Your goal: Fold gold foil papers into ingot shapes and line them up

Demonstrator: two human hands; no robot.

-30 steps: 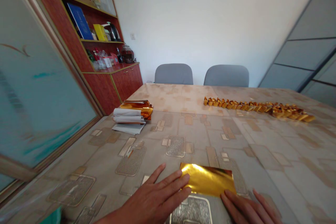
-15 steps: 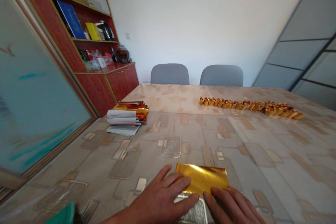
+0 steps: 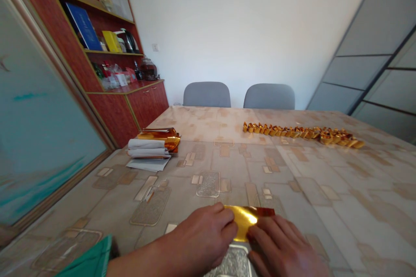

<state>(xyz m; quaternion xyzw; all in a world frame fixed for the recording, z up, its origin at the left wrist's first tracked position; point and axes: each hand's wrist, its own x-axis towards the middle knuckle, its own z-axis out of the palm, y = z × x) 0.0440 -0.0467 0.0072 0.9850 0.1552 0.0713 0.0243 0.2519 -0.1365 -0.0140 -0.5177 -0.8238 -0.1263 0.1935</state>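
Note:
A sheet of gold foil paper (image 3: 242, 220) lies folded on the tabletop near the front, with a darker strip showing along its right end. My left hand (image 3: 208, 229) has its fingers curled closed at the left end of the foil. On the right end, my right hand (image 3: 279, 242) presses down with bent fingers, gripping the sheet; its fingertips cover part of the foil. How the paper's edges lie beneath the fingers is hidden.
A stack of foil sheets (image 3: 149, 149), white backs partly up, rests at the table's left. Folded gold paper pieces (image 3: 299, 132) stand in a long row at the far right. Two grey chairs (image 3: 206, 94) are behind the patterned tablecloth (image 3: 214, 160). Shelves (image 3: 107, 52) rise at left.
My left fingers have gone from spread to curled at the foil's left end. My right hand has shifted further over the right end, and less of the gold shows.

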